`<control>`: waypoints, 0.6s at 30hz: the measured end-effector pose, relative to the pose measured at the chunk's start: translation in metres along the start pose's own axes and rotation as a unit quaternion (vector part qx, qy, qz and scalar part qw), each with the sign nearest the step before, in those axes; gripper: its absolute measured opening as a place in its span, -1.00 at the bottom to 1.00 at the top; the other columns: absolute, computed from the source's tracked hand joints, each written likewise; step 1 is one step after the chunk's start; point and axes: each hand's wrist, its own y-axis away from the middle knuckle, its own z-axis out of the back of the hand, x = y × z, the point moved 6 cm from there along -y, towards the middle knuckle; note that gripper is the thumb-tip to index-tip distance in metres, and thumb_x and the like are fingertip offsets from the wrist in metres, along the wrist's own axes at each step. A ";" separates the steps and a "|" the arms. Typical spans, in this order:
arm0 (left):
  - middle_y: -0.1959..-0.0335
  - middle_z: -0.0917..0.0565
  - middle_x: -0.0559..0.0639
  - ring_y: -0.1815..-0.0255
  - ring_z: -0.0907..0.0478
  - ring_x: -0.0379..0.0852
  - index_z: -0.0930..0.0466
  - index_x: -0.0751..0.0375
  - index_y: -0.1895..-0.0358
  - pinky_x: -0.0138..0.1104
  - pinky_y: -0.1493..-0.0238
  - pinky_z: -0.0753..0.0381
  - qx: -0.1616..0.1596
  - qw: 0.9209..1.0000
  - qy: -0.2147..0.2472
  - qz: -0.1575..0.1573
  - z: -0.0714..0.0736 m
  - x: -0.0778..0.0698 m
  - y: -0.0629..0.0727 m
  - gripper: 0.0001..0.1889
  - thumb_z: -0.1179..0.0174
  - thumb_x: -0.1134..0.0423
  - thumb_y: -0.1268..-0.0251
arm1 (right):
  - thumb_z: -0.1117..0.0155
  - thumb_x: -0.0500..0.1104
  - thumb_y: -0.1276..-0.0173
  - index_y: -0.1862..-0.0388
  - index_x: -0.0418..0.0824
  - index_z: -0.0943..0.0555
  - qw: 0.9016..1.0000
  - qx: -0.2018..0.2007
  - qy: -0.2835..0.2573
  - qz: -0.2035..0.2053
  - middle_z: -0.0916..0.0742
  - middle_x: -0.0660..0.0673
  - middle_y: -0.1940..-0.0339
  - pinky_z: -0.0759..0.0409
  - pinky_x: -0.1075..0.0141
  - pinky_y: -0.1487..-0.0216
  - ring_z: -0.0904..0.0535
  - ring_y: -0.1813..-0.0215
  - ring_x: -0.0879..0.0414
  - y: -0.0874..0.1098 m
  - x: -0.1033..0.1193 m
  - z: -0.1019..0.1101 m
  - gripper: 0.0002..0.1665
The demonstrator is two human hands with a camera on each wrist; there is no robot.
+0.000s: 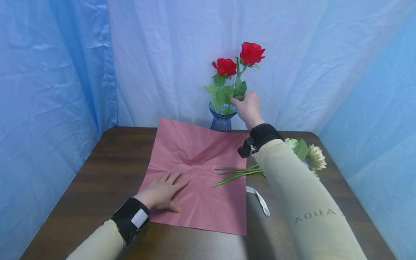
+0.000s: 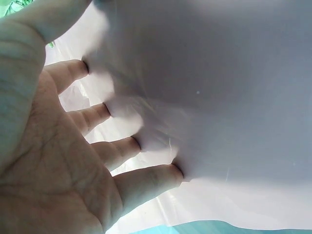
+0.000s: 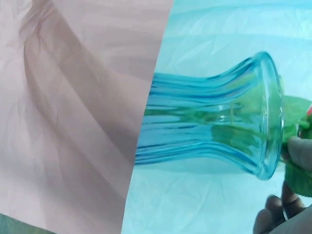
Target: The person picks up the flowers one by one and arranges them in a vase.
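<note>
My left hand (image 1: 162,193) lies spread on a sheet of pink wrapping paper (image 1: 201,206), its fingertips pressing the creased surface in the left wrist view. At the back of the table, a ribbed blue glass vase (image 3: 209,122) holds a red rose (image 1: 226,67) on the left and a taller red rose (image 1: 252,53) on the right. Just above the vase rim, my right hand (image 1: 248,108) pinches among the green leaves and stem, apparently of the taller rose. The right wrist view shows the thumb (image 3: 300,152) against the greenery; the exact grip is partly hidden.
Green flower stems (image 1: 238,175) lie across the paper's right edge. Their cream bloom (image 1: 316,157) is to the right, partly behind my right sleeve. A white ribbon (image 1: 260,200) lies on the dark wooden table (image 1: 97,173). Blue curtains (image 1: 162,54) surround it.
</note>
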 end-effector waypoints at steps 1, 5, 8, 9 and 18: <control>-0.69 0.05 0.05 -0.65 0.13 0.34 -0.15 -0.27 -0.62 0.44 -0.40 -0.12 0.001 1.000 0.000 0.000 0.000 0.000 0.000 0.04 -0.49 -0.24 -0.04 | -0.20 -0.01 -0.55 0.34 -0.27 -0.39 1.000 0.005 -0.005 -0.009 -0.42 -0.20 0.07 -0.36 0.17 0.21 -0.37 0.20 -0.04 0.000 -0.001 0.000 -0.61; -0.69 0.04 0.06 -0.65 0.12 0.34 -0.16 -0.25 -0.62 0.44 -0.39 -0.12 -0.001 1.000 0.005 -0.003 -0.001 -0.001 -0.001 0.03 -0.49 -0.23 -0.04 | -0.16 0.00 -0.58 -0.12 -0.37 -0.37 0.999 0.023 -0.014 -0.042 -0.33 -0.26 -0.35 -0.39 0.10 -0.02 -0.29 -0.19 -0.10 0.000 -0.004 -0.001 -0.54; -0.69 0.03 0.06 -0.65 0.12 0.34 -0.17 -0.25 -0.61 0.43 -0.40 -0.13 -0.003 1.000 0.004 -0.005 -0.001 -0.002 -0.001 0.03 -0.49 -0.23 -0.04 | -0.15 0.00 -0.58 -0.40 -0.40 -0.28 0.998 0.029 -0.011 -0.051 -0.27 -0.27 -0.50 -0.39 0.07 -0.22 -0.17 -0.44 -0.12 -0.001 -0.005 0.001 -0.35; -0.69 0.03 0.06 -0.65 0.12 0.34 -0.17 -0.25 -0.61 0.43 -0.40 -0.13 -0.004 1.000 0.003 -0.005 -0.001 -0.002 -0.001 0.03 -0.49 -0.23 -0.04 | -0.15 -0.01 -0.58 -0.43 -0.42 -0.27 0.998 0.029 -0.008 -0.052 -0.26 -0.27 -0.53 -0.38 0.06 -0.27 -0.14 -0.49 -0.13 -0.001 -0.005 0.002 -0.33; -0.69 0.04 0.06 -0.65 0.13 0.35 -0.16 -0.25 -0.62 0.44 -0.39 -0.13 -0.004 1.000 0.002 -0.005 0.000 0.000 -0.001 0.03 -0.49 -0.23 -0.05 | -0.11 0.05 -0.60 0.14 -0.35 -0.42 0.998 0.019 0.058 -0.031 -0.32 -0.33 -0.48 -0.34 0.00 -0.20 -0.16 -0.50 -0.22 -0.004 -0.005 0.003 -0.57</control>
